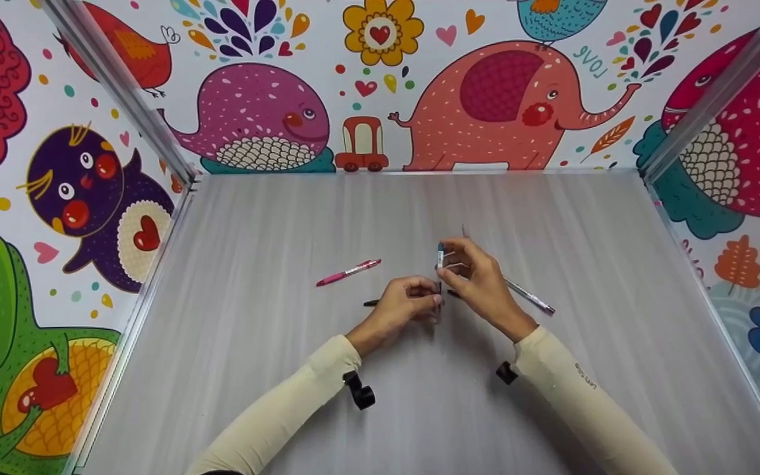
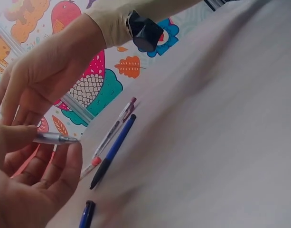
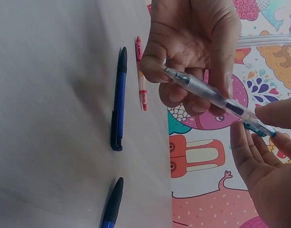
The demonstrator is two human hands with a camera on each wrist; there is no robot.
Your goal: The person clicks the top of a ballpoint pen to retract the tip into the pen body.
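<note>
A clear-barrelled pen with a teal clip [image 3: 230, 105] is held slantwise between the two hands. The left hand [image 1: 408, 305] pinches its lower barrel, one fingertip close by the metal point. At the clip end, the right hand [image 1: 475, 277] holds it with thumb and fingers. Under the hands lie two blue pens with black ends, one blue pen [image 3: 120, 95] and a second blue pen [image 3: 112, 209]; the head view shows only their dark ends.
A pink pen [image 1: 348, 272] lies left of the hands on the grey table [image 1: 254, 396]. On the right, a clear pen with a dark red end [image 1: 530, 295] lies partly behind the right hand. Printed cartoon panels [image 1: 261, 119] wall the table's back and sides.
</note>
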